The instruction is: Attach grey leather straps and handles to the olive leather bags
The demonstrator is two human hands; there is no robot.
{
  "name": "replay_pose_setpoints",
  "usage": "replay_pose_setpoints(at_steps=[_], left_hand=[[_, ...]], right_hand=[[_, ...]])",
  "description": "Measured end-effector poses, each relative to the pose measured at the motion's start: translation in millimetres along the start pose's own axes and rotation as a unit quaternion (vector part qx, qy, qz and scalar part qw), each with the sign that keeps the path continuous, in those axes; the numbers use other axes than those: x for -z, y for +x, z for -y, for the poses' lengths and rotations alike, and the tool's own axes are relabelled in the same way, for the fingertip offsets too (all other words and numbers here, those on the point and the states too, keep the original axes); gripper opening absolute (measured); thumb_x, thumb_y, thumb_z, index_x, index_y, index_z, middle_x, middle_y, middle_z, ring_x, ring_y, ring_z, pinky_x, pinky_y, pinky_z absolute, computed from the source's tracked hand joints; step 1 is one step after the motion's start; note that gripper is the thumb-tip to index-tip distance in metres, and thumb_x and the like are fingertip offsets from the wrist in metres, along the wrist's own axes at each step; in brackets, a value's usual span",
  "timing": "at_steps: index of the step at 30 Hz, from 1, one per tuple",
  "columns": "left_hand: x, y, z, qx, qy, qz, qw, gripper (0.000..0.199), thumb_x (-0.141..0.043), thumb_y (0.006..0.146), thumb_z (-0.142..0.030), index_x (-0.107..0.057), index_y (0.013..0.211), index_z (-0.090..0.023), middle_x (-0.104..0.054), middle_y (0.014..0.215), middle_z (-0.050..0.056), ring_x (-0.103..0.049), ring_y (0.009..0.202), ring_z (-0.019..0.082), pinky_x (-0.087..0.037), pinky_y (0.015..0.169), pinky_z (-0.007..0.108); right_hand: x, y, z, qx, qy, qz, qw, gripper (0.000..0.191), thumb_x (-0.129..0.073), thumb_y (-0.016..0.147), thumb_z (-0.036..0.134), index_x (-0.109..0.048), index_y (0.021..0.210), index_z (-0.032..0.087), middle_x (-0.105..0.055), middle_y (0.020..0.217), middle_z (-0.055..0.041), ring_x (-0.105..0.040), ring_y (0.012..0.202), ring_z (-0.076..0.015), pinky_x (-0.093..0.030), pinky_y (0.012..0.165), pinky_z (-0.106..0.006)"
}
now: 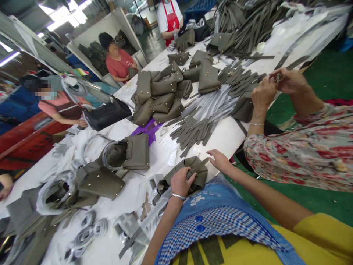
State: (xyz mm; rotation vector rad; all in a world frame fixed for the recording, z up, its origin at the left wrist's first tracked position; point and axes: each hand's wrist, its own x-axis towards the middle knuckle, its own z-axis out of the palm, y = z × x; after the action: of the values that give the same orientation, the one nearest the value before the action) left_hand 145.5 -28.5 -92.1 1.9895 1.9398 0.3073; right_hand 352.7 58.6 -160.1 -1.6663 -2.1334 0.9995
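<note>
An olive-grey bag (200, 170) lies at the table's near edge, close to the blue apron. My left hand (180, 182), with a silver bangle at its wrist, presses on the bag, its fingers bent over the folded leather. To the right, my right hand (219, 161) is raised beside the bag with its fingers apart. A short strap end sticks out from the bag close to its fingertips; contact between them is unclear.
Olive-grey bags (162, 90) are piled mid-table, beside loose straps (197, 125). More bags (100, 180) and wrapped rolls (84, 235) lie left. Close on the right, a co-worker's hands (263, 92) hold something small. Other people stand across the white table (116, 224).
</note>
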Motion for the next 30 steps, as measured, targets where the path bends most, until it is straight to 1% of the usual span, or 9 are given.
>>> replay_pose_setpoints(at_steps=[2, 3, 5, 8, 11, 16, 21, 25, 30], left_hand=[[2.0, -1.3, -0.6, 0.013, -0.015, 0.001, 1.000, 0.031, -0.055, 0.083, -0.046, -0.058, 0.106, -0.025, -0.067, 0.105, 0.001, -0.062, 0.097, 0.017, -0.046, 0.080, 0.026], [2.8, -2.0, -1.2, 0.031, -0.026, 0.003, 0.999, 0.035, -0.055, 0.082, -0.048, -0.057, 0.108, -0.024, -0.067, 0.106, 0.002, -0.063, 0.096, 0.018, -0.046, 0.079, 0.026], [4.0, -2.9, -2.1, 0.084, -0.049, 0.010, 0.995, 0.041, -0.054, 0.081, -0.052, -0.054, 0.111, -0.023, -0.068, 0.102, 0.003, -0.064, 0.091, 0.020, -0.048, 0.075, 0.028], [5.9, -2.0, -1.6, 0.134, -0.079, 0.040, 0.987, 0.040, -0.052, 0.081, -0.054, -0.057, 0.104, -0.022, -0.070, 0.094, 0.005, -0.065, 0.089, 0.023, -0.048, 0.076, 0.031], [9.1, 1.5, 1.1, 0.118, -0.107, 0.076, 0.984, 0.034, -0.052, 0.082, -0.048, -0.061, 0.099, -0.021, -0.070, 0.096, 0.006, -0.064, 0.093, 0.023, -0.047, 0.083, 0.033], [12.4, 6.9, 2.7, 0.116, -0.111, 0.102, 0.982, 0.034, -0.053, 0.081, -0.043, -0.063, 0.103, -0.019, -0.070, 0.101, 0.008, -0.063, 0.096, 0.024, -0.046, 0.087, 0.035], [12.0, 8.0, -4.0, 0.122, -0.098, 0.110, 0.982, 0.036, -0.054, 0.081, -0.044, -0.063, 0.104, -0.019, -0.070, 0.099, 0.008, -0.064, 0.093, 0.025, -0.047, 0.085, 0.035], [14.4, 9.6, -11.0, 0.136, -0.093, 0.092, 0.982, 0.034, -0.053, 0.081, -0.046, -0.065, 0.100, -0.020, -0.070, 0.097, 0.006, -0.064, 0.092, 0.024, -0.047, 0.085, 0.034], [13.7, 16.7, -19.3, 0.193, -0.095, 0.070, 0.974, 0.031, -0.054, 0.080, -0.045, -0.067, 0.092, -0.020, -0.071, 0.093, 0.006, -0.064, 0.090, 0.023, -0.046, 0.085, 0.034]], right_hand=[[1.4, -8.2, 13.6, 0.127, 0.025, -0.032, 0.991, 0.036, -0.046, 0.089, 0.026, -0.053, 0.124, 0.019, -0.055, 0.127, -0.0093, -0.047, 0.118, -0.0206, -0.035, 0.102, -0.034], [1.0, -11.7, 20.4, 0.188, 0.041, -0.032, 0.981, 0.036, -0.047, 0.089, 0.030, -0.053, 0.124, 0.022, -0.054, 0.127, -0.0082, -0.046, 0.120, -0.0210, -0.034, 0.103, -0.036], [-1.8, -16.5, 31.6, 0.248, 0.071, -0.008, 0.966, 0.031, -0.051, 0.088, 0.034, -0.056, 0.117, 0.024, -0.059, 0.119, -0.0075, -0.050, 0.114, -0.0216, -0.038, 0.100, -0.039], [-7.6, -17.5, 40.3, 0.229, 0.105, 0.019, 0.967, 0.026, -0.058, 0.083, 0.038, -0.060, 0.103, 0.021, -0.062, 0.100, -0.0068, -0.056, 0.096, -0.0205, -0.046, 0.085, -0.035], [-12.5, -14.8, 41.8, 0.202, 0.111, 0.028, 0.973, 0.025, -0.065, 0.077, 0.040, -0.061, 0.092, 0.020, -0.061, 0.088, -0.0045, -0.056, 0.084, -0.0193, -0.046, 0.076, -0.032], [-19.3, -8.4, 36.6, 0.166, 0.171, 0.074, 0.968, 0.017, -0.064, 0.077, 0.032, -0.068, 0.087, 0.019, -0.063, 0.084, -0.0039, -0.059, 0.081, -0.0181, -0.045, 0.073, -0.029], [-20.5, -2.5, 29.9, 0.131, 0.213, 0.119, 0.961, 0.016, -0.062, 0.076, 0.027, -0.071, 0.086, 0.019, -0.066, 0.084, -0.0042, -0.060, 0.082, -0.0186, -0.046, 0.076, -0.030], [-18.8, -2.2, 32.1, 0.118, 0.196, 0.104, 0.968, 0.015, -0.061, 0.076, 0.028, -0.071, 0.084, 0.019, -0.066, 0.083, -0.0041, -0.060, 0.081, -0.0191, -0.045, 0.073, -0.030], [-18.2, 1.0, 32.9, 0.134, 0.212, 0.053, 0.967, 0.016, -0.061, 0.075, 0.030, -0.069, 0.086, 0.020, -0.065, 0.086, -0.0040, -0.059, 0.081, -0.0183, -0.044, 0.075, -0.029]])
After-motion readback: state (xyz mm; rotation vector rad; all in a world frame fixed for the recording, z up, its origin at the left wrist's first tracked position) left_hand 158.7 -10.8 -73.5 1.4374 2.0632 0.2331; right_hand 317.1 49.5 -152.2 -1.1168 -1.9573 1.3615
